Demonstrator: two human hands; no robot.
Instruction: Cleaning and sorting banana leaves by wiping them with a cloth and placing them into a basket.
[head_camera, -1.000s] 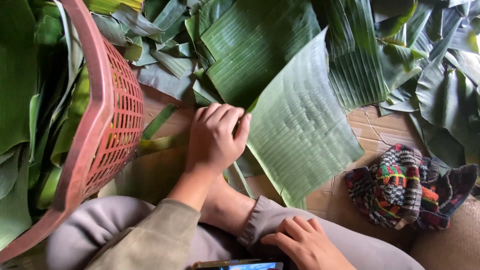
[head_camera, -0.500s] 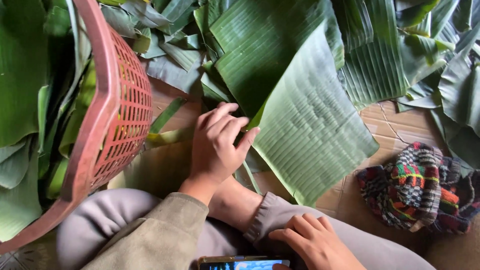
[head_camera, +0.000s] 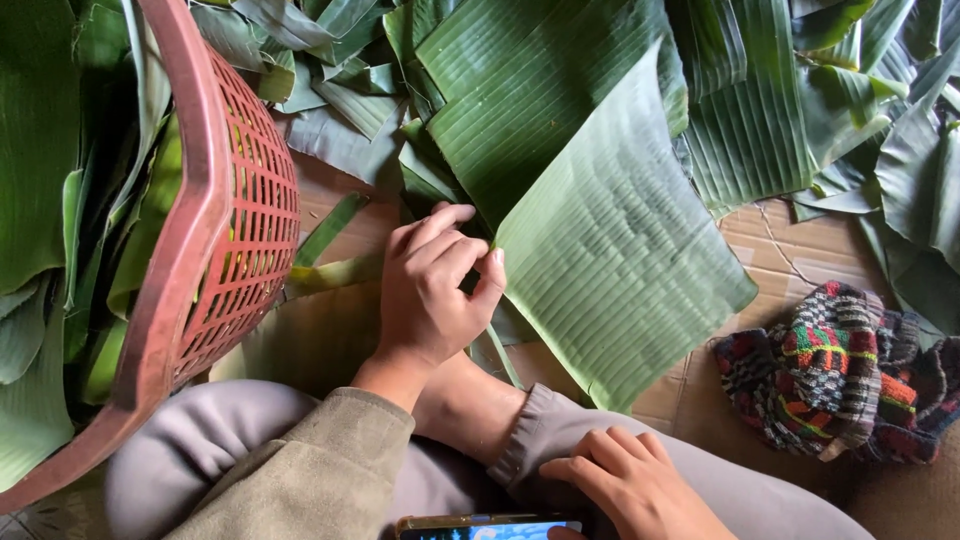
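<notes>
Seen from the head camera, the left hand (head_camera: 435, 290) reaches forward over the person's knee, fingers curled and the thumb pinched against them on the near edge of a large banana leaf (head_camera: 615, 250). That leaf lies pale side up, slanting across the middle of the view, its lower corner resting on the cardboard (head_camera: 770, 250) that covers the floor. Behind it, more dark green leaves (head_camera: 520, 90) lie heaped along the top.

The right hand (head_camera: 635, 485) rests low on the person's trouser leg, fingers loosely bent and spread, just above a phone (head_camera: 490, 525) at the bottom edge; whether it grips anything cannot be told.

To the left stands a red plastic basket (head_camera: 215, 250) with a mesh wall, stuffed with leaves. On the right, a striped knitted cloth (head_camera: 835, 370) lies bunched on the cardboard, well apart from both hands.
</notes>
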